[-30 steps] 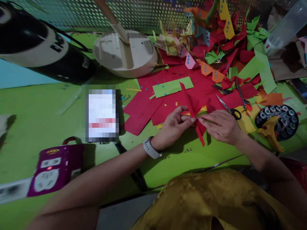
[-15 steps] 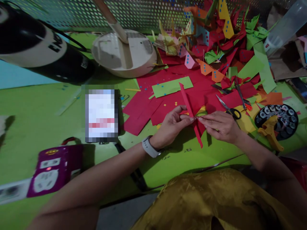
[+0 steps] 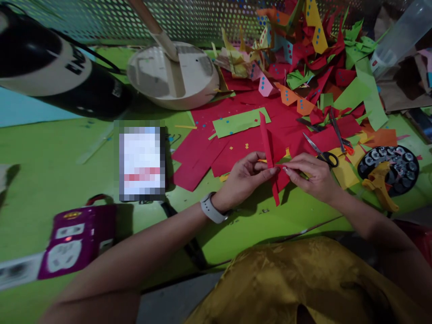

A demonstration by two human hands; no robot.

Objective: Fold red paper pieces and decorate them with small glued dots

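A folded red paper piece with long narrow points stands nearly upright between my hands, just above the table. My left hand, with a grey watch band on its wrist, pinches the piece near its middle between thumb and fingers. From the other side, the thumb and forefinger of my right hand close on the paper at its right edge. Red paper sheets lie behind and left of the hands, with a green paper strip on top. Scissors rest right beside my right hand.
Folded coloured paper shapes pile up at the back right. A round white lamp base, a black-and-white bottle, a blurred-out screen and a purple socket box stand left. A black round case lies right.
The red paper has turned slightly more upright in my hands. The fingers of my right hand have shifted a little, its knuckles rising. The left hand keeps its pinch.
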